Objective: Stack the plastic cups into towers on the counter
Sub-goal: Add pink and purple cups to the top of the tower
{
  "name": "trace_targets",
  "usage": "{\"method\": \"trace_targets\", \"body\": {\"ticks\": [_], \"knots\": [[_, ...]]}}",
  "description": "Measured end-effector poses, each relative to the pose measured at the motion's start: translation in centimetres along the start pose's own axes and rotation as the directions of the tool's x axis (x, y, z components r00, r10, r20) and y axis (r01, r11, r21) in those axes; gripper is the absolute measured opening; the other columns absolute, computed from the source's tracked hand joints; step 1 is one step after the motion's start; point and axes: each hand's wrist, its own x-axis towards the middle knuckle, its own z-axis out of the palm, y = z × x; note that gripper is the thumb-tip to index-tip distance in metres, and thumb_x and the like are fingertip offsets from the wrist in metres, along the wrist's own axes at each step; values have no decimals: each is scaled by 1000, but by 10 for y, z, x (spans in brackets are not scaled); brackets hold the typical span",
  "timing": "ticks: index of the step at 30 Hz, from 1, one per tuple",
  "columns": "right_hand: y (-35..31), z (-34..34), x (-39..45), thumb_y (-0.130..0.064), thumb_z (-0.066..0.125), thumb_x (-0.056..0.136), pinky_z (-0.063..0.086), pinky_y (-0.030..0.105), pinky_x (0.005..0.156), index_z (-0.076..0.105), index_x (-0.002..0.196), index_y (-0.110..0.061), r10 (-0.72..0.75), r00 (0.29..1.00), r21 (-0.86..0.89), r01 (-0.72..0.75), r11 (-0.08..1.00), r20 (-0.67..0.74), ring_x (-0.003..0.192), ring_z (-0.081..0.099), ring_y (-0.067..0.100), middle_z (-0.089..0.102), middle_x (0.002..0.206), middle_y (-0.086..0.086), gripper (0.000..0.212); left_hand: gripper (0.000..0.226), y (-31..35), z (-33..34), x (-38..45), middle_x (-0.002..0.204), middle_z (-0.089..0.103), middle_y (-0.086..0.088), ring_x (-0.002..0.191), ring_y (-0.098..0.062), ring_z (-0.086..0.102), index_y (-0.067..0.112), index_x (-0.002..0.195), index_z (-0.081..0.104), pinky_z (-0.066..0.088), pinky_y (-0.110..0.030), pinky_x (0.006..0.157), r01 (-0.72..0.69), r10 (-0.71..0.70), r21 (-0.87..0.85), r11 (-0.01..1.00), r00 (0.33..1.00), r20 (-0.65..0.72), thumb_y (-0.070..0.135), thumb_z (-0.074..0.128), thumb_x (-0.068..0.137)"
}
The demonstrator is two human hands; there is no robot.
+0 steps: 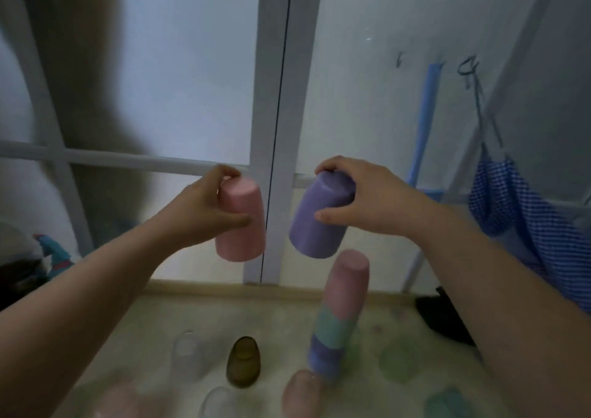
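Cups in both hands, tower below

I see my left hand (204, 206) wrapped round a pink cup (241, 221), held upside down, base up, thumb across the front. My right hand (367, 200) grips a purple cup (321, 216) the same way, inverted and tilted a bit to the left, fingers over the base, thumb on the side wall. Both cups are up in the air, near each other but apart, in front of the window frame (278, 113).

Under the purple cup, w/ a small gap, stands a tower (339, 315) on the counter (271, 315): pink on top, then teal, purple, blue at the bottom, leaning slightly.

Loose cups on the counter closer to me: a clear cup (187, 353), a brown cup (243, 361), and a pale pink cup (300, 392) just beside the tower base. All blurry, so I can't tell rims or exact contact.
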Motion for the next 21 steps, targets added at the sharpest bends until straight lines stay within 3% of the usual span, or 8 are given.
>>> {"method": "trace_targets", "body": {"ticks": [5,8,12,21], "knots": [[36,-30,-7,-26,73,73,40,25,82,44,129,-30,46,998,-49,-47,998,-39,107,49,13,50,132,-3,63,62,45,29,0,106,56,-6,91,-28,60,30,123,40,56,-44,77,-57,58,-18,998,998,27,19,73,72],[60,-14,-9,-28,73,70,46,28,76,42,126,-28,118,993,-67,-117,991,19,101,53,19,52,126,1,64,63,55,47,-2,109,56,-5,93,-28,59,29,124,41,55,-44,80,-51,52,-32,998,998,22,19,73,72],[85,14,-12,-27,74,69,51,34,82,44,123,-26,135,984,-39,-131,991,118,101,55,21,52,126,2,62,67,57,68,-6,112,54,-4,95,-26,58,28,128,41,53,-44,84,-20,21,-53,998,1000,21,17,74,72],[110,47,-16,-23,75,70,46,30,81,44,128,-25,107,976,53,-119,991,190,109,53,20,52,130,1,65,71,56,92,-11,125,53,-8,103,-29,57,25,130,37,53,-51,89,23,-23,-128,991,1000,1,16,76,71]]}}
